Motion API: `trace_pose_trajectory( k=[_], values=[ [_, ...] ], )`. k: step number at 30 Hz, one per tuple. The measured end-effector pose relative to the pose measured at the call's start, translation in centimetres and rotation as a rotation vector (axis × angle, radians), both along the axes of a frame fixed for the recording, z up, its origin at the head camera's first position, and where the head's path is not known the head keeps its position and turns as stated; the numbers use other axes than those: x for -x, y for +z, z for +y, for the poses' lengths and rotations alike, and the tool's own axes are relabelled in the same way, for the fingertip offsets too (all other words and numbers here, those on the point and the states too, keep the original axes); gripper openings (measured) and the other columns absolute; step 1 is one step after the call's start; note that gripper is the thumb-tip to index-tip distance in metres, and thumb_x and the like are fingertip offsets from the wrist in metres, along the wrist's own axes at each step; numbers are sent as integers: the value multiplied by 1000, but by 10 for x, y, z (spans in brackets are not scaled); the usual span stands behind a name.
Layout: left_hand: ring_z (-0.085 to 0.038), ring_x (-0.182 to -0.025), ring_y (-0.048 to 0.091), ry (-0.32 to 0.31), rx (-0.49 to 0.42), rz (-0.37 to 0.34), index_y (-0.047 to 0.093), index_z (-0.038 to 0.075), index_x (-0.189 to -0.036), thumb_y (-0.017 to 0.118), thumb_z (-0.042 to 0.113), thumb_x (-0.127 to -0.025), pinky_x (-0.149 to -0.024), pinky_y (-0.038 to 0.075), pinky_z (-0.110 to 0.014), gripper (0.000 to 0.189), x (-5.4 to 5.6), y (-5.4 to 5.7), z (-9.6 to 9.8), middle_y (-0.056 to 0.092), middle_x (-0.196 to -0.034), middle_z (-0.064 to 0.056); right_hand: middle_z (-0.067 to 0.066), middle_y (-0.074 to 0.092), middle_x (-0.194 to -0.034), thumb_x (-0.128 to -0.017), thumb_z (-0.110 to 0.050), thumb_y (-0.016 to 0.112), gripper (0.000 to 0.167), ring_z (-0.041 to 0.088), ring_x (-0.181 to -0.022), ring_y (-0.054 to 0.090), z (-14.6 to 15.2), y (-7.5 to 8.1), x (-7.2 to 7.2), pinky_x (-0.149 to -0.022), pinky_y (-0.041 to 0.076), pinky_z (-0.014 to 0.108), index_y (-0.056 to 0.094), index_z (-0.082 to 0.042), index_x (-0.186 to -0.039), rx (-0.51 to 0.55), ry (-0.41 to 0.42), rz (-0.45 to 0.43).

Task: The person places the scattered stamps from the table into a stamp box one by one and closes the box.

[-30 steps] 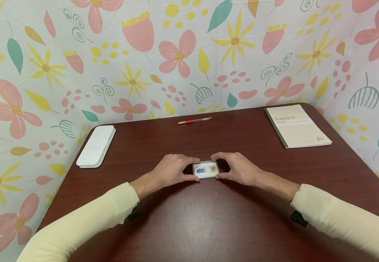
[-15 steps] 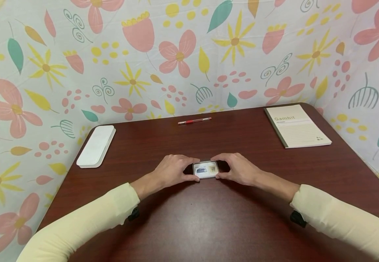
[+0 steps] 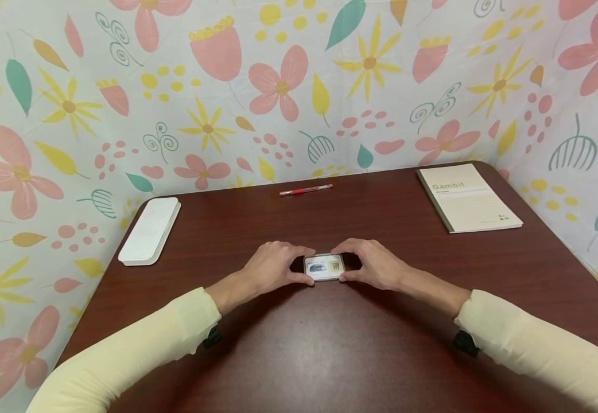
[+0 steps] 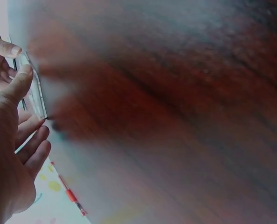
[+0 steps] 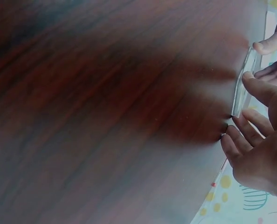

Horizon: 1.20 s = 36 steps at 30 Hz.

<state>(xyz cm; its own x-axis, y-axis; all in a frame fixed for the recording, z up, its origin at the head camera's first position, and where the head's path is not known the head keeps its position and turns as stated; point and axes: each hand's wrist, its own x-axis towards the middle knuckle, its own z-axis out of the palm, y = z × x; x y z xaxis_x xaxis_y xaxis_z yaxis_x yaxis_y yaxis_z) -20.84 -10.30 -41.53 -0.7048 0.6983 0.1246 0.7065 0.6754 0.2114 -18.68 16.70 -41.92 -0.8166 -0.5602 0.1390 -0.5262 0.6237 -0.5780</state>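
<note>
A small flat rectangular clear case (image 3: 323, 267) sits at the middle of the table, its white face showing a dark blue picture and a gold-toned one. My left hand (image 3: 274, 267) grips its left end, thumb at the near edge and index finger at the far edge. At the other end, my right hand (image 3: 379, 265) pinches it the same way. Both wrist views show the clear case edge-on, low over the tabletop, between the thumbs and fingers of the left hand (image 4: 15, 126) and the right hand (image 5: 264, 121). Whether it touches the table is hard to tell.
On the dark wooden table (image 3: 299, 355), a white oblong case (image 3: 150, 231) lies at the left edge. A red pen (image 3: 306, 190) is at the back, and a cream notebook (image 3: 469, 198) marked "Gambit" lies back right. Flowered cloth (image 3: 299, 86) walls the table behind and at both sides.
The head view has shifted very slightly. Both hands keep the same hold on the clear case, which stays in place.
</note>
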Motion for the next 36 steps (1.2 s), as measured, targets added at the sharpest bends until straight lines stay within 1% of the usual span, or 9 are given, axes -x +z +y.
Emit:
trace_pose_trajectory(
  k=[4, 9, 13, 16, 19, 23, 27, 32, 36],
  values=[
    [-11, -88, 70, 4, -10, -36, 76, 17, -134, 89, 54, -83, -69, 51, -27, 65, 1, 1, 0, 78, -121, 1, 11, 71, -127, -85, -8, 91, 48, 27, -114, 68, 0, 0, 1, -96, 54, 48, 73, -2, -129, 1, 5, -7],
    [-10, -83, 67, 6, -23, -50, 76, 17, -134, 89, 52, -83, -68, 50, -28, 63, 1, 0, 0, 78, -121, 2, 11, 70, -128, -85, -8, 90, 49, 27, -114, 67, -1, 0, 2, -97, 54, 48, 72, -2, -130, 6, 16, -12],
    [-11, -96, 72, 13, -41, -60, 74, 14, -136, 89, 49, -85, -79, 56, -31, 64, -2, -1, 0, 77, -125, -1, 12, 70, -128, -85, -8, 91, 50, 27, -115, 66, 0, 0, 4, -98, 53, 48, 72, -2, -130, 9, 22, -22],
    [-14, -106, 73, 18, -56, -65, 73, 12, -137, 89, 48, -85, -86, 58, -34, 65, -5, -2, 1, 76, -127, -3, 12, 69, -128, -85, -9, 91, 51, 27, -115, 66, 0, 0, 5, -99, 52, 49, 71, -1, -131, 4, 26, -22],
    [-15, -106, 73, 24, -66, -68, 73, 11, -136, 89, 47, -85, -86, 58, -34, 65, -6, -2, 1, 76, -127, -4, 13, 69, -129, -85, -9, 91, 51, 29, -116, 65, -1, 0, 5, -99, 52, 50, 71, 0, -131, -4, 28, -24],
    [-13, -102, 72, 30, -73, -79, 74, 11, -135, 90, 45, -84, -83, 58, -32, 64, -6, -1, 2, 77, -124, -3, 14, 68, -130, -85, -9, 91, 52, 30, -118, 65, -1, 0, 6, -101, 51, 52, 70, 0, -132, -9, 30, -28],
    [-12, -99, 70, 26, -92, -118, 74, 10, -135, 91, 42, -84, -83, 57, -31, 63, -4, 0, 3, 76, -122, -3, 14, 67, -130, -85, -8, 91, 52, 33, -120, 65, -3, 1, 6, -102, 50, 53, 70, 1, -132, -10, 29, -32],
    [-14, -100, 68, 35, -101, -183, 73, 11, -137, 91, 39, -84, -86, 55, -33, 63, -3, 1, 2, 73, -123, -3, 14, 67, -130, -85, -7, 91, 52, 34, -121, 64, -4, 0, 6, -102, 50, 54, 70, 1, -132, -1, 33, -46],
    [-16, -102, 67, 26, -113, -199, 72, 11, -137, 92, 38, -84, -88, 54, -35, 62, -1, -1, 3, 72, -124, -4, 13, 67, -129, -85, -7, 91, 51, 34, -120, 64, -3, -1, 7, -102, 49, 55, 71, 0, -131, 6, 31, -50]
  ],
)
